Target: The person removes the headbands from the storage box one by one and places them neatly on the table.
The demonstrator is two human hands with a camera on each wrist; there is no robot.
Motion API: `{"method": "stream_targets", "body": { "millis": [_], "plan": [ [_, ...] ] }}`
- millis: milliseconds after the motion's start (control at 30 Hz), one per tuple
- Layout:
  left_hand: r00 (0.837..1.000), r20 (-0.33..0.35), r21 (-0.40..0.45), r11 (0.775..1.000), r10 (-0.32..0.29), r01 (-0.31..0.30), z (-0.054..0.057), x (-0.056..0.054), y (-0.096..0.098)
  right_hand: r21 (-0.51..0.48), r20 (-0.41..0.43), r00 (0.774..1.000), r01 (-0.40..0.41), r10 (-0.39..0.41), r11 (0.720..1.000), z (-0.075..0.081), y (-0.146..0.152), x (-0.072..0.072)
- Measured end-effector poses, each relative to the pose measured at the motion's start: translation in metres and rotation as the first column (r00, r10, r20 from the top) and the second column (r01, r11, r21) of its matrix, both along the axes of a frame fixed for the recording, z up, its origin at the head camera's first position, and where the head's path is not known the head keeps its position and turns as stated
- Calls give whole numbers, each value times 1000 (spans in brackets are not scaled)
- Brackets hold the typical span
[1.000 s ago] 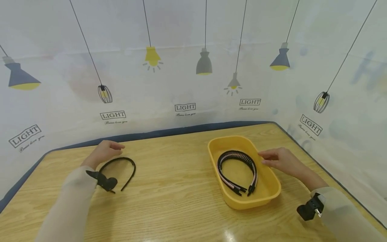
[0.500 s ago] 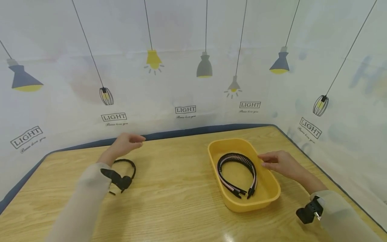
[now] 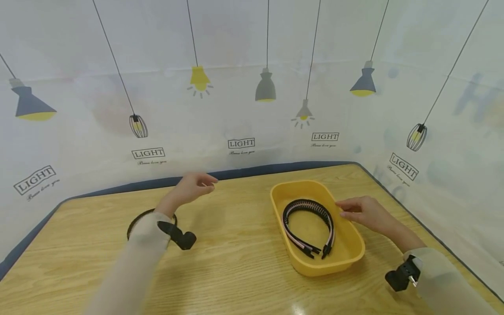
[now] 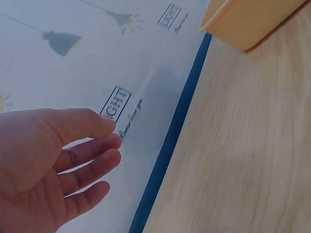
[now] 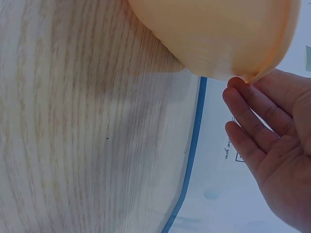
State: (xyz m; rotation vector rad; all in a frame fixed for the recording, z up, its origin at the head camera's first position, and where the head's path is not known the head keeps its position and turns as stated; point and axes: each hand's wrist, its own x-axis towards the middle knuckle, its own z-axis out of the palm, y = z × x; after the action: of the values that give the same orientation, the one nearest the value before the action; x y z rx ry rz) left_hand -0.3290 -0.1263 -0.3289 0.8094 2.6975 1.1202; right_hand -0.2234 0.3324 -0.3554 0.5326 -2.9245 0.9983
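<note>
My left hand [image 3: 190, 188] is in the air over the back left of the table, its fingers loosely bent with nothing between them; the left wrist view shows the same bare hand [image 4: 63, 160]. Below its wrist a black headband [image 3: 135, 221] lies on the table, mostly covered by the sleeve. My right hand [image 3: 368, 212] pinches the right rim of a yellow plastic basket [image 3: 293, 258]. In the right wrist view its fingers [image 5: 248, 104] meet the basket's outer wall, and the thumb is largely hidden. Several headbands [image 3: 309, 204], black and pink, lie stacked inside the basket.
The basket stands on a wooden table [image 3: 236, 245] right of centre. A white cloth backdrop [image 3: 220, 113] printed with lamps rises behind the table and along its right side. Dark blue trim [image 3: 252, 169] runs along the table's back edge.
My left hand has moved right, away from the black headband, and its forearm now crosses over that headband. The right hand and the basket stay in place.
</note>
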Motion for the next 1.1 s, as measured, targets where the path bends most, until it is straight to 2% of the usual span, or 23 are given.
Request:
{"method": "stream_targets", "body": {
  "millis": [100, 400, 733, 1100],
  "plan": [
    [1000, -1, 21, 999, -28, 28, -1, 1, 13, 4, -5, 1000, 0, 0, 1000, -1, 0, -1],
    [996, 54, 68, 995, -77, 73, -2, 6, 55, 6, -22, 1000, 1, -1, 1000, 0, 0, 1],
    [991, 43, 54, 991, -129, 126, -4, 8, 97, 0, -2, 1000, 7, -7, 1000, -2, 2, 0],
    [984, 25, 69, 982, -178, 176, -1, 13, 128, -5, 3, 1000, 4, -4, 1000, -2, 2, 0]
  ]
}}
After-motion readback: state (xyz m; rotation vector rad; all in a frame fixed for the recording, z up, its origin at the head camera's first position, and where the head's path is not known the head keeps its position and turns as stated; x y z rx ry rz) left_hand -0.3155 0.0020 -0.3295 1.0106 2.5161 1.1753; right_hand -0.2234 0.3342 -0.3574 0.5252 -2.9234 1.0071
